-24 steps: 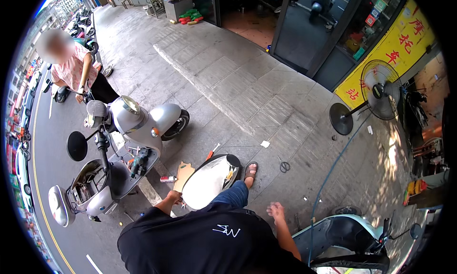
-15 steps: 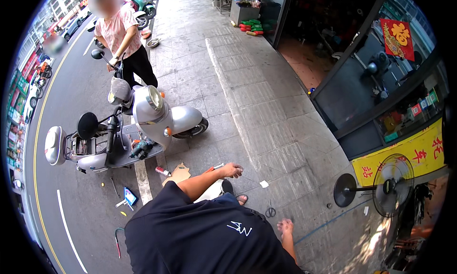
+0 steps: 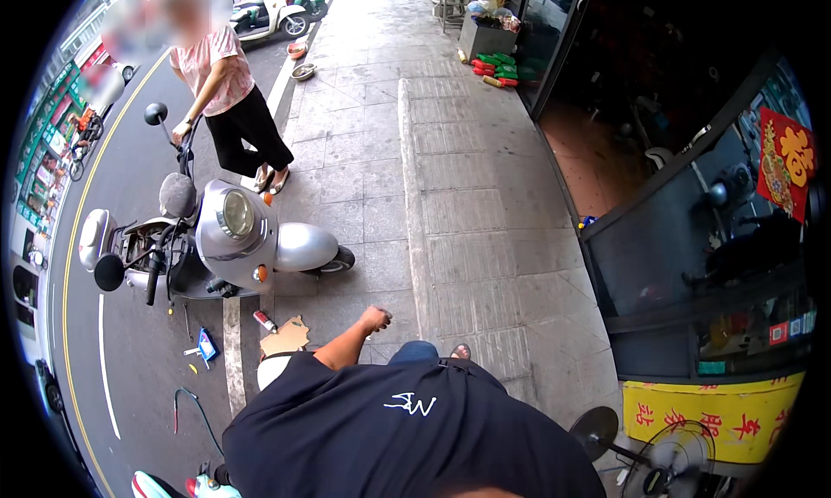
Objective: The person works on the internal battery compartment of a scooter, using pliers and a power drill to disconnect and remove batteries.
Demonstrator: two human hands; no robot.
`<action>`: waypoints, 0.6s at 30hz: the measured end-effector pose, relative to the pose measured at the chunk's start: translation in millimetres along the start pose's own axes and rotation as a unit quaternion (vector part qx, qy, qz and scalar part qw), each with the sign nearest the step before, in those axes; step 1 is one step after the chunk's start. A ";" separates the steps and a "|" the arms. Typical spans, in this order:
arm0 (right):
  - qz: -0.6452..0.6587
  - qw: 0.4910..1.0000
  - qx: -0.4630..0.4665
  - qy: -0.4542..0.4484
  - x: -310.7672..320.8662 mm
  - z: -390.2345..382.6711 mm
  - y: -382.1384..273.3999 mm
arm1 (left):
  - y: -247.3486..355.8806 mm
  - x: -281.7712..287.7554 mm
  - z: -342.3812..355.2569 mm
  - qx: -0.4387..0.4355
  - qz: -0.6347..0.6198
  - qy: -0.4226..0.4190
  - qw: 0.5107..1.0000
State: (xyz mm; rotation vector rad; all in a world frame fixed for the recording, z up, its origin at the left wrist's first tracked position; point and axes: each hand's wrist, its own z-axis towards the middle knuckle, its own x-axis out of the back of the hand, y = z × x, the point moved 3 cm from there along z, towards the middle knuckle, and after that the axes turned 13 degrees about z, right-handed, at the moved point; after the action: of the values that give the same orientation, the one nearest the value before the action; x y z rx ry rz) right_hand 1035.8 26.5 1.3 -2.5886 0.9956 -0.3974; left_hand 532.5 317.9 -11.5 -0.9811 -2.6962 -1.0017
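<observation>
Left hand: your left hand (image 3: 376, 319) is hanging over the grey paving (image 3: 368, 221), to the right of the cardboard and below the front wheel in view, with its arm stretching out from the black sleeve.
Left grip: your fingers are curling partway; you cannot tell from here whether they are pinching anything small.
Right hand: it is lying outside the view, so its grip cannot be told.
Cardboard: the torn brown piece (image 3: 291, 334) is lying flat on the ground near your left forearm.
Can: a red and white can (image 3: 265, 322) is lying on its side just beside the cardboard's upper left.
White piece: a smooth, rounded white piece (image 3: 271, 371) is showing below the cardboard, your shirt (image 3: 346, 411) hiding the rest.
Scooter: the silver scooter (image 3: 305, 247) is standing beyond the can, its front wheel (image 3: 342, 260) pointing right.
Other person: someone in a pink patterned top (image 3: 218, 74) is standing behind the scooter, a hand resting at the far handlebar.
Road side: a blue tray (image 3: 207, 345) is lying left of the white painted line, and a thin hose (image 3: 192, 394) is curving below it.
Lower right: a black fan (image 3: 671, 463) is standing before the yellow sign (image 3: 692, 407).
</observation>
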 end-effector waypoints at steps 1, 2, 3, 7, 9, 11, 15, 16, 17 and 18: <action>-0.027 0.999 0.021 0.004 1.3 14.8 -44.8 | -14.1 17.2 2.1 0.066 0.033 0.047 0.996; -0.064 0.997 0.037 -0.021 -30.3 26.6 -85.0 | -68.2 56.6 -6.1 0.066 0.052 0.084 0.993; -0.083 0.994 0.062 -0.017 -41.3 36.5 -128.2 | -80.6 63.8 -8.5 0.105 0.118 0.083 0.984; -0.103 0.979 0.173 -0.045 -100.0 72.4 -297.4 | -56.6 53.8 -22.6 0.220 -0.224 0.123 0.941; -0.120 0.966 0.216 -0.073 -153.0 93.0 -370.9 | -85.4 60.5 15.5 0.218 -0.295 0.099 0.925; -0.090 0.954 0.264 -0.112 -204.5 107.1 -449.9 | -68.0 58.0 72.6 0.168 -0.152 0.089 0.970; -0.017 0.965 0.225 -0.132 -269.0 145.9 -492.6 | 83.9 132.0 221.2 0.183 -0.101 -0.012 0.978; -0.054 0.974 0.196 -0.098 -242.1 155.6 -493.3 | 186.8 122.6 261.2 0.108 -0.051 0.017 0.993; -0.083 0.978 0.172 -0.089 -237.8 167.3 -502.1 | 266.9 132.0 292.4 0.069 -0.014 0.063 0.996; -0.108 0.979 0.148 -0.090 -233.9 181.1 -492.3 | 339.2 152.0 325.1 0.013 -0.012 0.052 0.998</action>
State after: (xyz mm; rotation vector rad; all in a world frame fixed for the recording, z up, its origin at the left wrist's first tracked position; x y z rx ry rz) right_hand 1226.7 568.2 5.6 -2.4141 0.5486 -0.3291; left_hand 657.7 795.2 -31.7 -0.8695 -2.6349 -0.9903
